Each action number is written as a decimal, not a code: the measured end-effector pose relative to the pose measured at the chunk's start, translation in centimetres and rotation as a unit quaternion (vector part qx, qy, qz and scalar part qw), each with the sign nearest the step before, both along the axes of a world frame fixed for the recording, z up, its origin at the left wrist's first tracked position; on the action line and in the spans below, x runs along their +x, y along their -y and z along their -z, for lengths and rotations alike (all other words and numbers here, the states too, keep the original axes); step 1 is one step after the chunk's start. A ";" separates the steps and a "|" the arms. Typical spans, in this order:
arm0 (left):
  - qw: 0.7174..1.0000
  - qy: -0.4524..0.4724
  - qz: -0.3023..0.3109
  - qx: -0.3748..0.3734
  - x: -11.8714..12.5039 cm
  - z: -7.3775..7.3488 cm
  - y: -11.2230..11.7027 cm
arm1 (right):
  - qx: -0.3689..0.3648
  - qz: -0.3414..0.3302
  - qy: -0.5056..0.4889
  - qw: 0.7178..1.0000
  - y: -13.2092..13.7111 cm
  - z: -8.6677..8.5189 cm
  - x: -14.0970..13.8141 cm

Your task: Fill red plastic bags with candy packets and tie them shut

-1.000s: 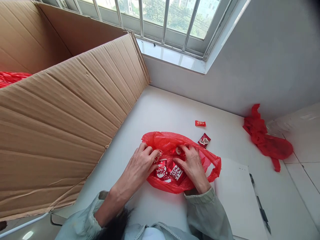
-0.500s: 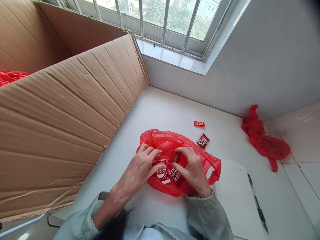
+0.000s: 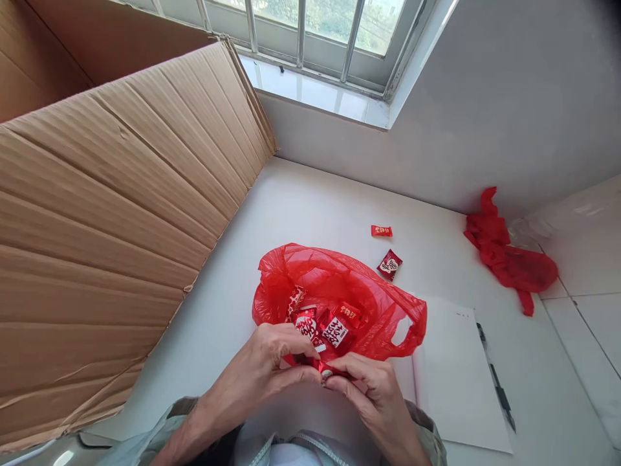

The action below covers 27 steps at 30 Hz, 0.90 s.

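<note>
A red plastic bag [image 3: 339, 285] lies open on the white table [image 3: 320, 207], with several red wrapped candies [image 3: 334, 329] inside it. My left hand [image 3: 264, 372] and my right hand [image 3: 373, 395] meet at the bag's near edge, fingers pinched together on a small red wrapped candy [image 3: 323, 370]. Two loose candies lie beyond the bag: a flat red one [image 3: 381, 231] and a dark red one [image 3: 389, 265].
A large cardboard box flap [image 3: 121, 213] leans over the table's left side. A crumpled red bag [image 3: 507, 262] lies at the right by the wall. A white sheet [image 3: 456, 375] with a dark pen [image 3: 495, 382] lies right of the bag. A barred window [image 3: 310, 39] is behind.
Both hands have drawn back out of the bag toward me and now pinch a candy at its near edge. The view has tilted down slightly.
</note>
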State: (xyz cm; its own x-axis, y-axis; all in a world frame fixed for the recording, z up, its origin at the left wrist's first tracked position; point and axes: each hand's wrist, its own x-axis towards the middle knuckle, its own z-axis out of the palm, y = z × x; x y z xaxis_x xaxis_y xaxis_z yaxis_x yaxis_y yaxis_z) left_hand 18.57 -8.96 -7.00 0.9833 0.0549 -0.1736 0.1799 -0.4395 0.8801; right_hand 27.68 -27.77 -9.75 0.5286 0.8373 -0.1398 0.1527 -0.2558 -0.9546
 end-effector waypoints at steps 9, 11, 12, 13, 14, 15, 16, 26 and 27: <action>0.991 0.025 -0.112 -0.069 0.9 -0.7 1.1 | 0.034 0.097 -0.094 0.990 -0.5 -0.7 0.8; 0.990 0.029 -0.128 -0.057 0.9 -0.8 1.2 | 0.040 0.134 -0.113 0.984 -0.8 -0.4 0.8; 0.989 0.034 -0.137 -0.046 0.9 -0.8 1.2 | 0.042 0.143 -0.117 0.982 -1.0 -0.3 0.9; 0.988 0.039 -0.149 -0.034 0.9 -0.8 1.1 | 0.043 0.147 -0.118 0.981 -1.1 -0.2 0.9; 0.986 0.044 -0.159 -0.021 0.8 -0.8 1.1 | 0.043 0.146 -0.119 0.981 -1.2 -0.2 0.9; 0.985 0.051 -0.166 -0.012 0.8 -0.8 1.0 | 0.041 0.142 -0.122 0.981 -1.4 -0.3 0.9; 0.984 0.057 -0.170 -0.004 0.9 -0.8 0.8 | 0.040 0.140 -0.125 0.981 -1.5 -0.4 0.9; 0.976 0.106 -0.165 0.096 2.8 -0.1 -0.2 | 0.042 0.172 -0.109 0.978 -2.8 -1.1 3.0; 0.967 0.129 -0.169 0.139 2.8 0.0 -0.4 | 0.028 0.186 -0.084 0.979 -2.8 -1.1 3.2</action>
State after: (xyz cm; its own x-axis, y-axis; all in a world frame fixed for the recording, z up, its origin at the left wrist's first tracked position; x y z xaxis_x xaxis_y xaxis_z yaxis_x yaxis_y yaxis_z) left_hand 21.32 -8.59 -7.05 0.9097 0.3898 0.1436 0.1443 -0.6207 0.7706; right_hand 30.91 -24.92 -8.70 0.7719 0.6000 -0.2102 -0.1011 -0.2106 -0.9723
